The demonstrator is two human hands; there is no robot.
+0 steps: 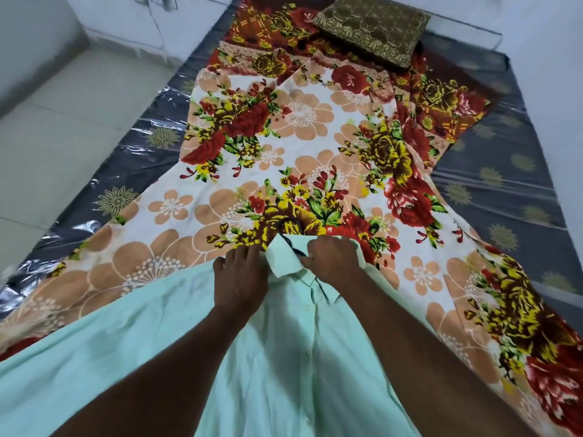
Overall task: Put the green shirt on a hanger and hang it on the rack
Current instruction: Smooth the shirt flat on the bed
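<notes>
- The shirt (176,351) lies flat on the bed (504,184), front up and buttoned, collar pointing away from me, over the flowered sheet (284,127).
- The hanger (288,227) sits inside it; I see only its dark hook poking out of the neck, so I take it the arms are under the shoulders, though the cloth hides them.
- My left hand (241,279) presses flat on the shoulder beside the collar, its fingers (243,252) spread and gripping nothing.
- My right hand (332,258) is curled, pinching the collar at the neck opening.
- To do this step well, I keep the hook centred in the neck, smooth the collar down around it, and check both shoulders sit evenly.
- Only then do I lift by the hook; the rack is out of view.
</notes>
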